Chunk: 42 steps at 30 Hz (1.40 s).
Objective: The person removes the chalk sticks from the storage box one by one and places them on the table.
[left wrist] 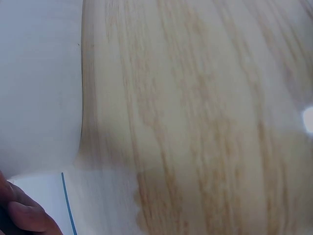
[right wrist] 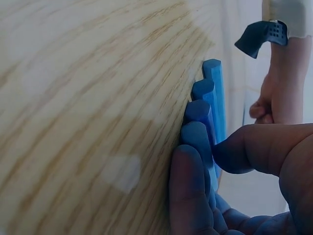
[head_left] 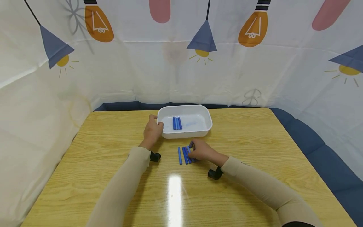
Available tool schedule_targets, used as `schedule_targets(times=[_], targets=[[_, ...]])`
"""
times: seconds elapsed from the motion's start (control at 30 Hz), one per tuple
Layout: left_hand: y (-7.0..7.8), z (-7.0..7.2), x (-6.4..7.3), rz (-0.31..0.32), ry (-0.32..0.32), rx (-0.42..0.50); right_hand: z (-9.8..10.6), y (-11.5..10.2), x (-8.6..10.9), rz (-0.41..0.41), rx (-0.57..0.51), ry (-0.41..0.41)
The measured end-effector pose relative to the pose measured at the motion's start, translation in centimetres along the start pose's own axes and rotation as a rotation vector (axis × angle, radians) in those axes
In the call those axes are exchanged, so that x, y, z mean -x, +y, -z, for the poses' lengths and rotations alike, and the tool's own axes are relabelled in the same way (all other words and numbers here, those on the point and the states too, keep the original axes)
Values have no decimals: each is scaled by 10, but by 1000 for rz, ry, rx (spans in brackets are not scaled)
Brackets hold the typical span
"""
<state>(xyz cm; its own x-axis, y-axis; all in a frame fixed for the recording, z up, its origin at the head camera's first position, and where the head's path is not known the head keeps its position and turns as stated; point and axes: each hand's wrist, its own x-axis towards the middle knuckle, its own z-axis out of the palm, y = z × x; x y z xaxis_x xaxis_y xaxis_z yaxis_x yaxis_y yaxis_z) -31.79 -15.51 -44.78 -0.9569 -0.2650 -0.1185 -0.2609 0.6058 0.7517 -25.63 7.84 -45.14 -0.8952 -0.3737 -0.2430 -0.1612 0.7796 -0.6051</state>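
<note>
Several blue chalk sticks [head_left: 180,156] lie roughly side by side on the table, below a white plastic tub [head_left: 184,135]. More blue sticks [head_left: 177,123] lie together inside the tub, on its left half. My left hand [head_left: 153,130] grips the tub's left rim; the left wrist view catches only its fingers [left wrist: 32,215] at the lower corner. My right hand [head_left: 202,149] is at the right end of the row, thumb and fingers curled about the sticks there. Up close in the right wrist view, the fingertips look blue-stained and partly cover the row of sticks [right wrist: 198,110].
A light wood table [head_left: 85,176] carries everything, and a bright reflection shows on its front half. Behind it hangs a white cloth [head_left: 141,72] printed with lamps and bulbs. Blue padding [head_left: 317,151] runs along the right edge. Faint blue smears mark the tub's floor.
</note>
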Motion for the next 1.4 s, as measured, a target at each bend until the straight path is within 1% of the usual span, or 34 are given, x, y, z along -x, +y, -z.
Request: schedule_targets(times=[0.27, 0.43, 0.57, 0.63, 0.8, 0.97, 1.1, 1.2, 1.4], targets=[[-1, -1, 0, -1, 10, -6, -1, -4, -1, 14, -16, -20], [0, -1, -1, 7, 5, -8, 0, -8, 1, 15, -19, -25], [0, -1, -2, 13, 3, -5, 4, -9, 1, 6, -46, -28], [0, 0, -2, 9, 5, -8, 6, -9, 1, 15, -66, -18], [0, -1, -2, 4, 11, -19, 11, -9, -2, 49, -84, 33], [-1, -1, -2, 9, 6, -16, 17, -12, -4, 64, -86, 63], [-2, 0, -2, 11, -1, -17, 23, -15, -3, 117, -107, 97], [-1, 0, -2, 12, -3, -20, 28, -18, -3, 165, -114, 138], [0, 1, -1, 8, 6, -20, 37, -27, -9, 217, -144, 207]])
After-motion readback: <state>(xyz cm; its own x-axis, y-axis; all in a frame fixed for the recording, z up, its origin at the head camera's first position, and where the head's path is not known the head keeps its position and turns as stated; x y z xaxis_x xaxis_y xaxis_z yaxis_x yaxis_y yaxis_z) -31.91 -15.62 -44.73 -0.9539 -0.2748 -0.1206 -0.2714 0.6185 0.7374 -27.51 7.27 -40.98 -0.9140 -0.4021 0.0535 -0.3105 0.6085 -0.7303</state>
